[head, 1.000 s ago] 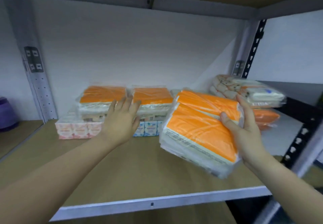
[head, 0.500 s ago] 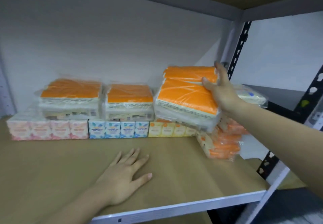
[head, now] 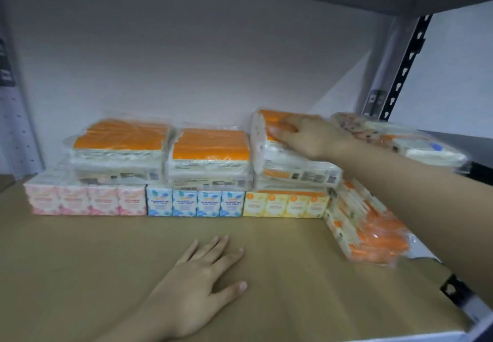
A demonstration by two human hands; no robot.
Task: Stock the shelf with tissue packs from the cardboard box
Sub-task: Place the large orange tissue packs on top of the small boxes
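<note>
right forearm (head: pixel 416 195) covers right end of third orange tissue pack (head: pixel 290 165) & part of side stack of orange packs (head: pixel 373 232). right hand (head: pixel 306 136) motion-blurred, fingertips sunk into wrap, grip unclear. print on pink (head: pixel 85 200) & yellow mini tissue packs (head: pixel 285 204) too small to read. left forearm cut by bottom edge. shelf (head: pixel 80 275) front lip mostly out of frame.
</note>
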